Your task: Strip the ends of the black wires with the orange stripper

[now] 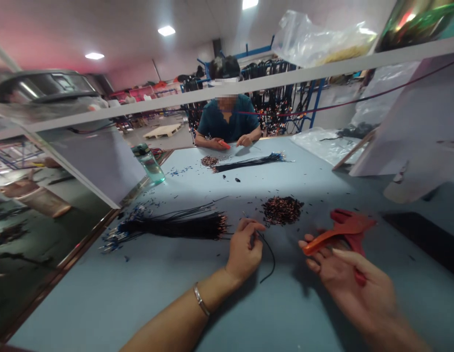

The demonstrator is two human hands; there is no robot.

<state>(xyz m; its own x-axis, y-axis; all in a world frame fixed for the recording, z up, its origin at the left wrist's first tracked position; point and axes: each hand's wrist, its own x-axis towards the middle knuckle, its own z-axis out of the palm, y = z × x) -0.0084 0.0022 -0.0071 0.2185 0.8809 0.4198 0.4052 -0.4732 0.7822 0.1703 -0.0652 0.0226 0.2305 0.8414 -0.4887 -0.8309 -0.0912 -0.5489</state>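
My left hand [245, 247] is closed in a pinch on a thin black wire [271, 259] that curls down onto the blue table [102, 293]. A metal bracelet sits on that wrist. My right hand [344, 274] grips red-orange wire strippers [340, 232], jaws pointing left toward the wire. A bundle of black wires [175, 226] lies just left of my left hand. A pile of stripped copper-coloured bits [283, 210] sits between and beyond my hands.
A person in a dark teal shirt [229, 122] sits across the table with another wire bundle [249, 162] and an orange tool. A green bottle [150, 164] stands at the left edge. A white shelf bar [212, 95] crosses overhead. Plastic bags [322, 142] lie at right.
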